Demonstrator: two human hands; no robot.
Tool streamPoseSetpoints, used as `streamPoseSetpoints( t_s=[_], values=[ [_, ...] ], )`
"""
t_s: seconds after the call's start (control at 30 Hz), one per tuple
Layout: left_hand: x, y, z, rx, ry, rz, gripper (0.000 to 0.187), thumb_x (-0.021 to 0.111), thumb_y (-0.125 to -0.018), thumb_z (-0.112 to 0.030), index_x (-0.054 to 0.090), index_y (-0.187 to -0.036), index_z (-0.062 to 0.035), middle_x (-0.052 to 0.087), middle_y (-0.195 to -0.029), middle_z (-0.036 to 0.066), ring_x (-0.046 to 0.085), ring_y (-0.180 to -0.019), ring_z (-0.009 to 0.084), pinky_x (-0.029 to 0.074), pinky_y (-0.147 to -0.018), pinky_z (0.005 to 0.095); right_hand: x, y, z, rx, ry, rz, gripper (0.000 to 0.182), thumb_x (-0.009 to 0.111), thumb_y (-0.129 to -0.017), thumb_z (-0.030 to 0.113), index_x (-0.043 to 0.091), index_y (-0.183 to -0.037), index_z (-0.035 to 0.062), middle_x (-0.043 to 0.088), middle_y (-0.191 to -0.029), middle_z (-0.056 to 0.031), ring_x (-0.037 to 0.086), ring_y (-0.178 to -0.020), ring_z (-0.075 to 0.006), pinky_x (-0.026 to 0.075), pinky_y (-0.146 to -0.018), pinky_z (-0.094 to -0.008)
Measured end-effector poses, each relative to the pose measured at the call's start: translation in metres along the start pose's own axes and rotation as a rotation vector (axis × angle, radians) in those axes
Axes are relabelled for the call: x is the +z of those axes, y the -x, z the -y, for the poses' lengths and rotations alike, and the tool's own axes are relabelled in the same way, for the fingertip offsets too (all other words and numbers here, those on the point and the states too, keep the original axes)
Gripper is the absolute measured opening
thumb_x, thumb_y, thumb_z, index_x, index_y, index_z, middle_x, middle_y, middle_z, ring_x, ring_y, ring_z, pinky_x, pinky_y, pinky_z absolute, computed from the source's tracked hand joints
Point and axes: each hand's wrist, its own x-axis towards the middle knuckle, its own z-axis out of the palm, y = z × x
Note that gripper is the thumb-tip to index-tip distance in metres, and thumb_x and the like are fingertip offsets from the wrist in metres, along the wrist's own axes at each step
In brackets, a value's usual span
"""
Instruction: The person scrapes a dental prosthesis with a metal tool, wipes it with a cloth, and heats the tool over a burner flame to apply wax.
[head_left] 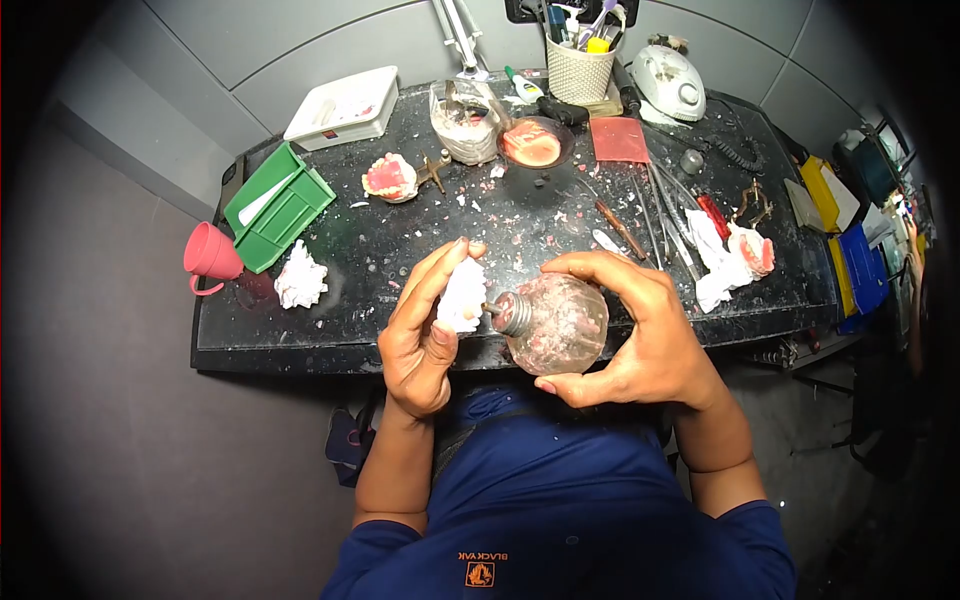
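Observation:
My left hand [424, 325] is closed around a lumpy white piece [461, 298] that looks like a plaster dental cast, with a small yellowish spot near its lower edge. My right hand [645, 330] grips a round glass spirit lamp [558, 325] from its right side, thumb and fingers spread around the bowl. The lamp lies tilted on its side, and its ribbed metal neck points left at the white piece. A thin tip at the neck comes right up to that piece. Pink and white residue coats the glass. Both hands are over the bench's front edge.
The black bench [350, 330] is strewn with pink and white scraps. On it stand a pink denture model [391, 178], a dish of pink wax [532, 143], a wax sheet [619, 139], carving tools [668, 215], crumpled tissue [301, 275], a green box [280, 207] and a pink mug [211, 252].

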Motion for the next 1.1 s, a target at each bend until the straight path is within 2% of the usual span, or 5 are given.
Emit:
streamPoseSetpoints(
  t_s=[0.23,0.3,0.47,0.9,1.1],
  values=[
    [0.003,0.001,-0.004,-0.040,0.151,-0.015,0.068,0.054,-0.105,-0.043,0.046,-0.146,0.0113,0.055,-0.142,0.027,0.060,-0.110,0.0233,0.047,-0.100,0.0383,-0.007,0.004,-0.006,0.116,-0.077,0.021,0.071,0.096,-0.059,0.024,0.064,-0.118,-0.0014,0.071,-0.108,-0.0144,0.070,-0.102,-0.0233,0.054,-0.093,-0.0345],
    [0.005,0.001,-0.003,-0.032,0.247,-0.063,0.075,0.058,-0.102,-0.046,0.043,-0.146,0.0130,0.054,-0.141,0.029,0.059,-0.096,0.0219,0.049,-0.090,0.0379,-0.006,0.006,-0.015,0.130,-0.062,-0.022,0.072,0.096,-0.059,0.023,0.063,-0.119,-0.0009,0.071,-0.107,-0.0138,0.070,-0.102,-0.0226,0.054,-0.093,-0.0341],
    [0.002,0.003,-0.010,-0.020,0.337,-0.061,0.077,0.061,-0.100,-0.046,0.042,-0.146,0.0127,0.053,-0.140,0.033,0.059,-0.095,0.0235,0.048,-0.090,0.0375,-0.001,0.009,-0.032,0.278,0.002,-0.135,0.074,0.096,-0.060,0.022,0.060,-0.120,0.0009,0.071,-0.105,-0.0149,0.071,-0.101,-0.0246,0.053,-0.095,-0.0351],
    [0.010,0.010,-0.039,-0.023,0.338,-0.053,0.076,0.059,-0.101,-0.050,0.042,-0.142,0.0115,0.052,-0.136,0.037,0.063,-0.089,0.0259,0.051,-0.087,0.0374,0.007,0.006,-0.033,0.303,0.132,-0.146,0.075,0.098,-0.061,0.023,0.057,-0.119,0.0005,0.072,-0.106,-0.0178,0.072,-0.101,-0.0296,0.055,-0.094,-0.0382],
    [0.010,0.015,-0.048,-0.037,0.321,-0.040,0.078,0.063,-0.098,-0.054,0.044,-0.142,0.0071,0.051,-0.139,0.033,0.064,-0.094,0.0238,0.052,-0.089,0.0370,0.008,0.007,-0.042,0.276,0.189,-0.157,0.076,0.100,-0.060,0.025,0.059,-0.120,0.0003,0.070,-0.110,-0.0186,0.070,-0.104,-0.0325,0.054,-0.095,-0.0405]
  ],
)
